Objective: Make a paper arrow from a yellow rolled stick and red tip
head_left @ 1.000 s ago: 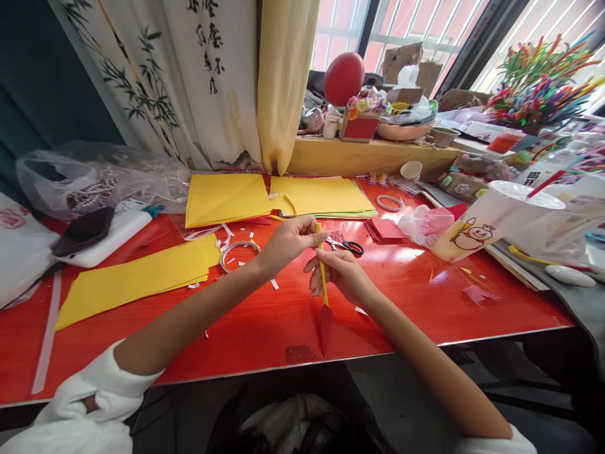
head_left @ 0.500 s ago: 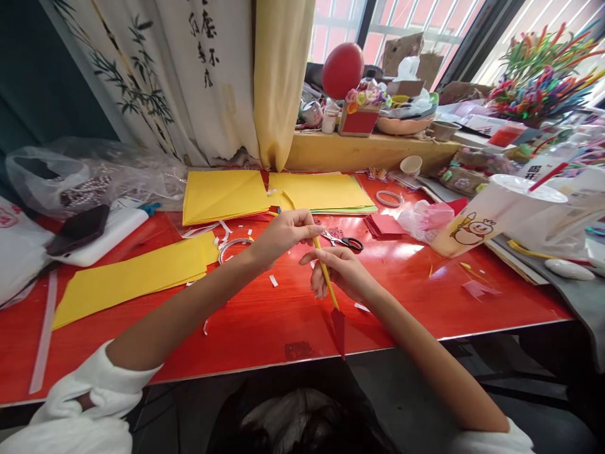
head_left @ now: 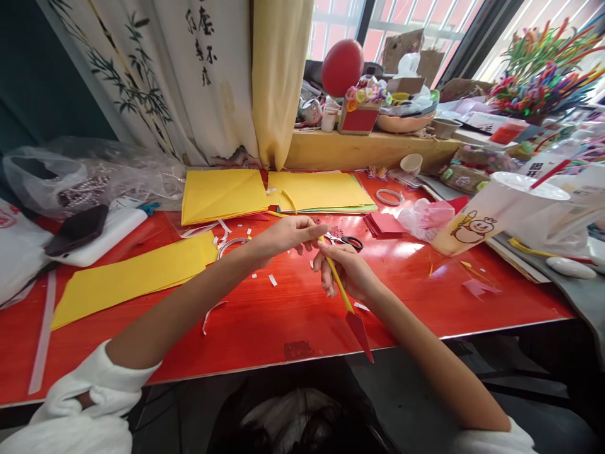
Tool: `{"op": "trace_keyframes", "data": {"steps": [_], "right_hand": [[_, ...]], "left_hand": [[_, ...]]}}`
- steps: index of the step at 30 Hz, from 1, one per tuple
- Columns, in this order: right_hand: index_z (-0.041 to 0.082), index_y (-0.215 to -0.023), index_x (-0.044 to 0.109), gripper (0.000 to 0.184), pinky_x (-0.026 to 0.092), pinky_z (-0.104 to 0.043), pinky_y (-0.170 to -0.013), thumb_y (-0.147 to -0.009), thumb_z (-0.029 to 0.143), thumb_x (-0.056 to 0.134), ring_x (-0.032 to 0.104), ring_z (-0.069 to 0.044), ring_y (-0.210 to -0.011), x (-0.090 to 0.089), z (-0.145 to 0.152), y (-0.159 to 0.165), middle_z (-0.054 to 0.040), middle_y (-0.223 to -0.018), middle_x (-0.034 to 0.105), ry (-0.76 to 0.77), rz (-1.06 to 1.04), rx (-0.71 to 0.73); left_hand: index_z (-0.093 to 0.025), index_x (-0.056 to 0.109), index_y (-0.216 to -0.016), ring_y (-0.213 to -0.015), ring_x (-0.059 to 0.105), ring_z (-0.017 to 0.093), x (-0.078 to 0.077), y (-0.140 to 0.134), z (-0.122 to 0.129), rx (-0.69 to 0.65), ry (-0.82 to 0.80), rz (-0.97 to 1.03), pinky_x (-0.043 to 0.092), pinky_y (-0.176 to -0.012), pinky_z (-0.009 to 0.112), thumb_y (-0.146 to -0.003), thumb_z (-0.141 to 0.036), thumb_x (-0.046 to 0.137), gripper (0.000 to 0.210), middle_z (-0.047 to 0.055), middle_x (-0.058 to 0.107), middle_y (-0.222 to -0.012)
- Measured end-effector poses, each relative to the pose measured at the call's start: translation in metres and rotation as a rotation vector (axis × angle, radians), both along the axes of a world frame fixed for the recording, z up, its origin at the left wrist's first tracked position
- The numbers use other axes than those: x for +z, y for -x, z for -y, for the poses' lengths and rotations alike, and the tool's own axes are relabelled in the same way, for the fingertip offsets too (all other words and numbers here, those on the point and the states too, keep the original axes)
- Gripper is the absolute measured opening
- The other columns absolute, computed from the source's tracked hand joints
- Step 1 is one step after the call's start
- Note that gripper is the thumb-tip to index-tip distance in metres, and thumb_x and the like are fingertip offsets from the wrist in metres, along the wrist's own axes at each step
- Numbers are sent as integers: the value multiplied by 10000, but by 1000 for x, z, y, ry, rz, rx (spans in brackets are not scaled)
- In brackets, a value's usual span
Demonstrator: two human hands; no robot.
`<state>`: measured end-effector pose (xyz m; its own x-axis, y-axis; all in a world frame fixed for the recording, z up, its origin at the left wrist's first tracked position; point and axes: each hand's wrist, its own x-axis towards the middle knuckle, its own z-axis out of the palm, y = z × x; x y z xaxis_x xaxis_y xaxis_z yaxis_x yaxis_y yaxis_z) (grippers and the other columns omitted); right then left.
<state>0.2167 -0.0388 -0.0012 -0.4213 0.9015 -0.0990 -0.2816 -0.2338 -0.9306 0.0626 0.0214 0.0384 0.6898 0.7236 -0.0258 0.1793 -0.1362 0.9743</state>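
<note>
Head view: left hand (head_left: 297,233) and right hand (head_left: 350,268) pinch a yellow stick (head_left: 344,294) between fingers (head_left: 326,279), red tip (head_left: 359,333) seemingly attached already. Red paper (head_left: 384,226) right of the scissors (head_left: 352,243) looks unused.

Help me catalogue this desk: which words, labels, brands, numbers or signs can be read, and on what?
"不", apparently, on the white curtain; its other characters are too unclear to quote.
Label behind the white cup: dark characters, too blurred.
White bag, left edge: red print, blurred and cut off.
White packaging, upper right: print too small.
</note>
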Motion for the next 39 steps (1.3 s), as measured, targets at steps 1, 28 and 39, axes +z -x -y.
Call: {"op": "trace_keyframes", "data": {"steps": [1, 28, 39], "right_hand": [[103, -638, 621, 378, 439, -170, -306, -852, 386, 490, 547, -115, -301, 0, 0, 1, -35, -424, 615, -4, 8, -8], [118, -806, 613, 368, 517, -258, -549, -839, 469, 511, 637, -131, -536, 1, 1, -2, -48, -622, 655, -135, 289, 98], [133, -490, 569, 340, 288, -201, -361, -778, 309, 532, 470, -66, -359, -3, 2, 6, 1, -454, 534, -126, 217, -110]], "left_hand": [[-152, 514, -719, -633, 482, 86, -1, 0, 0, -2, 25, 12, 359, -574, 226, -749, -362, 615, 235, 11, 543, -703], [-161, 461, -601, -572, 404, 84, 6, 9, -1, -79, -215, -195, 318, -530, 235, -772, -382, 556, 296, -18, 443, -605], [-168, 357, -530, -573, 340, 96, -4, -2, 10, -19, -419, -43, 289, -571, 262, -804, -262, 496, 322, -25, 358, -554]]}}
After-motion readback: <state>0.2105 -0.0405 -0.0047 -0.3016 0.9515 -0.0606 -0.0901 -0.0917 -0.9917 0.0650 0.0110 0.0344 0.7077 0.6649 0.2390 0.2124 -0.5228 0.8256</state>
